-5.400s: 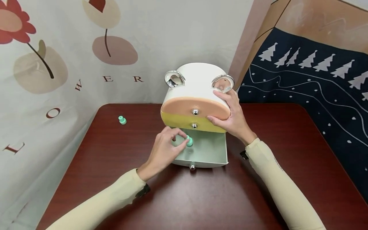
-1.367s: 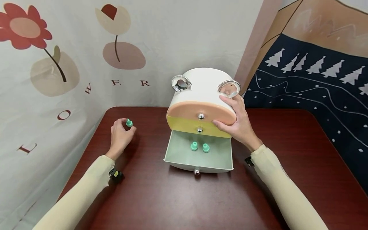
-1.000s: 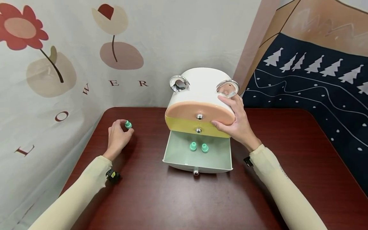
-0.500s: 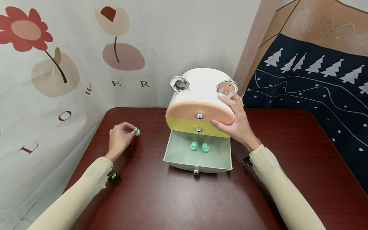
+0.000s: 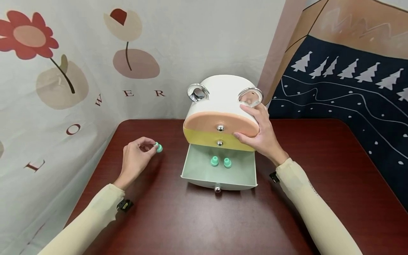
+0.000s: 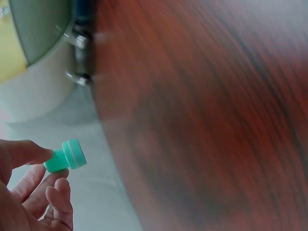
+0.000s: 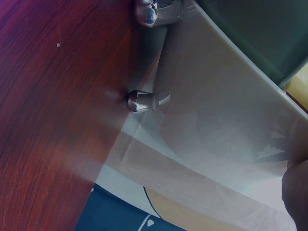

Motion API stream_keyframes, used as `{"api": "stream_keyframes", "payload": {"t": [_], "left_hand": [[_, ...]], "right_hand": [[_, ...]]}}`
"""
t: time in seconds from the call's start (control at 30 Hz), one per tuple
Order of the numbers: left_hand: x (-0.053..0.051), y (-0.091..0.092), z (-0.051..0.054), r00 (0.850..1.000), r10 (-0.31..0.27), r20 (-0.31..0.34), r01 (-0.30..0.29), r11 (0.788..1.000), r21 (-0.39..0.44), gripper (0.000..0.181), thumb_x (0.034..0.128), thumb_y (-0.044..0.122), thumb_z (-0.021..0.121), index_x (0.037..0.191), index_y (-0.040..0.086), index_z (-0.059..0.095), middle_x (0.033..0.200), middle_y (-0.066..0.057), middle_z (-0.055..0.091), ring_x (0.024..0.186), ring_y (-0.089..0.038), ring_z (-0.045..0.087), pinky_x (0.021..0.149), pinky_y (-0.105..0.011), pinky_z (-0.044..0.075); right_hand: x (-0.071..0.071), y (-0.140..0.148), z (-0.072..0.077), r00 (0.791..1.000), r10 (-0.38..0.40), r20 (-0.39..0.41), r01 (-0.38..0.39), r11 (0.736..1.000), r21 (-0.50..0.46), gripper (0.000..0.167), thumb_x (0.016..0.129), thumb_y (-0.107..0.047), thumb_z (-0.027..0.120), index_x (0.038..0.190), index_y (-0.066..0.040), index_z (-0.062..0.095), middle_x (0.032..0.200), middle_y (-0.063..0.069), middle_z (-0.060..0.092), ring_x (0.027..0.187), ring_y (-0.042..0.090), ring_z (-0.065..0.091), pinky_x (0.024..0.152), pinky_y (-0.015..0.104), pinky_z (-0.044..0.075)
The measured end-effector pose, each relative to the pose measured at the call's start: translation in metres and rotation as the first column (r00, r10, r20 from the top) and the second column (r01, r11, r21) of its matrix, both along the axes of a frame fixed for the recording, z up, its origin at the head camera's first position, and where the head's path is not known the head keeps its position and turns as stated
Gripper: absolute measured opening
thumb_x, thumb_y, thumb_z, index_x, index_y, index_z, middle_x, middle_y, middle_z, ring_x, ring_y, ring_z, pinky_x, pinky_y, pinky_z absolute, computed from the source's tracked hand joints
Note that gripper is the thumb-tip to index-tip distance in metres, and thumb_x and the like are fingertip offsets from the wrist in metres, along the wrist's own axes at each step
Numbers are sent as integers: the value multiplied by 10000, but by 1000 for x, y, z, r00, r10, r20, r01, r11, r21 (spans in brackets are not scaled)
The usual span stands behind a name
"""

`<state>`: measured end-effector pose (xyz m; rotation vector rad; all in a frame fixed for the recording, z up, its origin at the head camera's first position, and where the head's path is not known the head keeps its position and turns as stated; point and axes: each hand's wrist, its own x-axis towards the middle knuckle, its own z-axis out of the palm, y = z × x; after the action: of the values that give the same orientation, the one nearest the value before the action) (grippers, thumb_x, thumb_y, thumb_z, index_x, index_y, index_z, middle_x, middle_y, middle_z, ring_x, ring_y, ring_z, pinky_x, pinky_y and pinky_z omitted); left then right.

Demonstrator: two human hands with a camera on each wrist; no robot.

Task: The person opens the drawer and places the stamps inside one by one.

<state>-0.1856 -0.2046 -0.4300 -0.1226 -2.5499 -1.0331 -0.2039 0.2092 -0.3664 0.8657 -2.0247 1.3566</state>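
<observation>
My left hand [image 5: 136, 157] pinches a small mint-green stepped plug [image 6: 66, 156] between thumb and fingers, above the left part of the table. With my right hand [image 5: 262, 132] I grip the right side of a small white drawer cabinet [image 5: 223, 94], thumb on its orange front and fingers near a chrome ring. The pale green bottom drawer [image 5: 197, 173] is pulled out. Inside it stand two more mint-green plugs, a left plug [image 5: 214, 161] and a right plug [image 5: 227, 163]. The orange drawer [image 5: 204, 122] and the yellow drawer [image 5: 199, 137] are closed.
The cabinet stands on short chrome feet [image 7: 139, 101] on a dark red wooden table [image 5: 197, 223]. Behind the table hangs a white cloth with flower prints [image 5: 178, 42]. A navy cloth with white trees [image 5: 344, 85] hangs at the right.
My left hand has put a plug into the drawer, gone to the plug on the table's left, picked it up and moved right with it. My right hand stays on the cabinet.
</observation>
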Motion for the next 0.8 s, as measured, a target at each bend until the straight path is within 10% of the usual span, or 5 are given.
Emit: {"api": "stream_keyframes", "payload": {"t": [0.8], "left_hand": [[42,59,32,969,-225,-102,239,956,170,187,876,41,907,971,165,803,840,70,717,777,-191,564,645,-224,450]], "right_hand": [[-10,4,-12,999,-12,35,12,1000,1,787,731,-32,909,1442,59,584,1490,333,494,1384,376,366,1049,576,346]]}}
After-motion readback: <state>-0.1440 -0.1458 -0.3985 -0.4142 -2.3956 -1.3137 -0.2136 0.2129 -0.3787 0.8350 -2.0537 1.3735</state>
